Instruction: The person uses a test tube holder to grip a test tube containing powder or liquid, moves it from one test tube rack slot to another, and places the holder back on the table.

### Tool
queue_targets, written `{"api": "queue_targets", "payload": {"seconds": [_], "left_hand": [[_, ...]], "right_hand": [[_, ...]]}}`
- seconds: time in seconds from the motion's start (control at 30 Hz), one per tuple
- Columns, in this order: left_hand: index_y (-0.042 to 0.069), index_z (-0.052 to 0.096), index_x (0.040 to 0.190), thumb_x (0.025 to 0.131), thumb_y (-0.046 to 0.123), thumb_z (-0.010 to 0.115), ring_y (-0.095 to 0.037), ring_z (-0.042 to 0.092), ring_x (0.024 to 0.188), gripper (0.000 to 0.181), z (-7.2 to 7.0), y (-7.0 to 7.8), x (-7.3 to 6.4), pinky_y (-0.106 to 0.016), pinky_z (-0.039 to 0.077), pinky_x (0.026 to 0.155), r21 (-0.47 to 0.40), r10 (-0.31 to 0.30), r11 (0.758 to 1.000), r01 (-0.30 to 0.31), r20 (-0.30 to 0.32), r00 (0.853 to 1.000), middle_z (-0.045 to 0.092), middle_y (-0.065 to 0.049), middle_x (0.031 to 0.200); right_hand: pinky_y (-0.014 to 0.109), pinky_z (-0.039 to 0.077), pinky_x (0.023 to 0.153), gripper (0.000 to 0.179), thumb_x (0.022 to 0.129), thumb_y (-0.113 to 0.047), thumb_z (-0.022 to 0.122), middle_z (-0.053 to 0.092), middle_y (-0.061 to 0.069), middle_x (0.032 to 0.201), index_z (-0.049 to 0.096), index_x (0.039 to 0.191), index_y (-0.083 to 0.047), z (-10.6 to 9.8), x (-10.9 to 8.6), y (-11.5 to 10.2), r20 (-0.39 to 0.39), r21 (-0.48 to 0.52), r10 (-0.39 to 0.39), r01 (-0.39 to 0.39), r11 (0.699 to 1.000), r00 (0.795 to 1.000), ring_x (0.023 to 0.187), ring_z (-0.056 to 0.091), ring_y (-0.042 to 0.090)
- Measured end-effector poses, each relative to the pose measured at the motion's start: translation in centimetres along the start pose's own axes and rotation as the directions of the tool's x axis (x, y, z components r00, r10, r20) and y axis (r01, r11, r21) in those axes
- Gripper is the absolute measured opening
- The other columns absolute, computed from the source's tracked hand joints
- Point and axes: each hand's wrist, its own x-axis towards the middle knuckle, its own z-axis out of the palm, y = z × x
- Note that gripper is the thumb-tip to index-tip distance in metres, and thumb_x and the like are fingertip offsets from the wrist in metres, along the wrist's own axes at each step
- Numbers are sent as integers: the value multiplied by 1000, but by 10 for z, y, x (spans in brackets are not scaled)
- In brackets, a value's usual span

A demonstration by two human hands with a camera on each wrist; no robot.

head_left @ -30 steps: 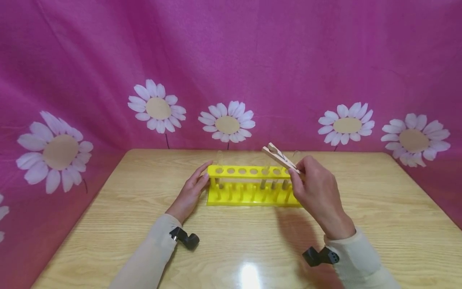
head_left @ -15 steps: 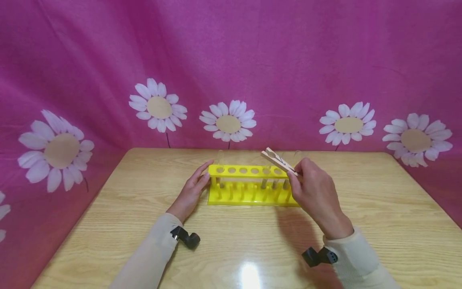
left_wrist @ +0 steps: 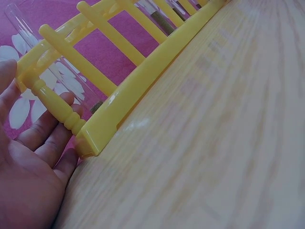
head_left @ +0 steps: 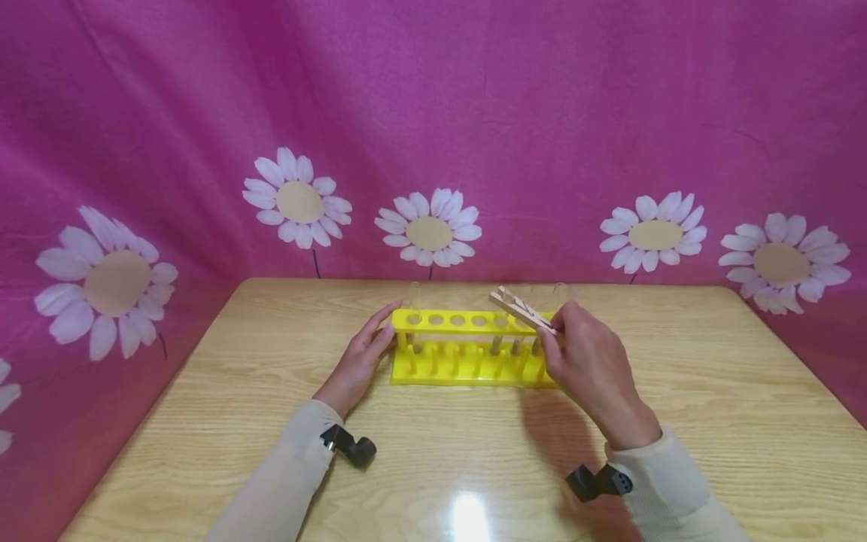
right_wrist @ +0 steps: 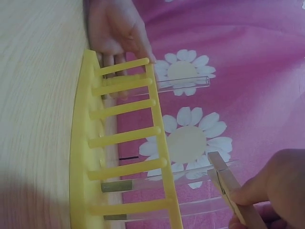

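A yellow test tube rack [head_left: 447, 379] stands on the table, holding several clear test tubes. My left hand [head_left: 355, 361] grips its left end, the thumb at the top bar and the fingers behind the end post [left_wrist: 55, 106]. My right hand [head_left: 599, 369] pinches a wooden test tube clamp [head_left: 520, 310] with a metal spring. The clamp's notched end is at the top of a test tube [right_wrist: 193, 174] in the rack's right half and overlaps it in both views. Dark material sits in the tube bottoms. The right hand hides the rack's right end.
One test tube [head_left: 415, 295] stands alone in the leftmost hole, beside the left hand. Holes in the middle of the rack hold no tubes. Behind the wooden table [head_left: 420, 452] hangs a pink cloth [head_left: 542, 135] printed with white flowers.
The right hand has lowered the clamp, bringing its notched end down toward the tube top. The left hand has stayed on the rack's left end.
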Motion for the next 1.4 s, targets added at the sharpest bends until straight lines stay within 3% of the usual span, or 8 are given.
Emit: {"api": "queue_targets", "payload": {"seconds": [0.13,0.47,0.77,1.07,1.2,1.4], "left_hand": [[31,39,147,103,35,44,-18,33,138,45,0,-1,0,-42,24,116,-9,8,1000,-8,3,1000,33,0,152],[36,39,146,101,42,46,-17,35,137,46,-2,-5,0,-41,26,115,9,16,1000,-16,8,1000,35,1,150],[37,39,146,99,46,47,-16,35,137,48,-3,-6,0,-41,27,115,21,8,1000,-8,-2,1000,34,4,151],[34,38,147,101,42,46,-16,35,137,48,-2,-4,1,-41,26,115,20,6,1000,-6,-3,1000,34,3,151],[27,35,150,102,39,45,-18,34,137,51,-2,-5,2,-42,25,116,14,13,1000,-13,10,1000,33,0,152],[29,36,149,101,42,46,-17,34,137,51,-2,-5,1,-42,26,115,26,12,1000,-12,-1,1000,34,3,151]], "right_hand": [[28,39,48,19,87,-12,69,54,8,72,53,90,-2,2,0,-1,15,-5,9,-8,1000,1000,58,45,21],[28,37,48,18,88,-13,68,53,8,71,54,89,-2,2,0,0,36,-18,26,-25,1000,999,57,44,20],[27,41,49,21,89,-16,68,53,9,76,52,95,-2,2,1,-3,121,-36,103,-99,994,987,61,46,21],[28,38,48,24,91,-23,68,53,3,64,54,103,-8,-7,1,-2,181,-81,46,-32,996,982,54,45,19],[27,41,48,32,89,-22,70,61,7,71,52,110,-5,-13,1,0,234,-38,47,-40,999,971,55,48,19],[26,53,52,47,84,-12,75,67,14,85,49,122,-4,-20,4,6,294,10,-27,25,1000,955,61,55,18]]}}
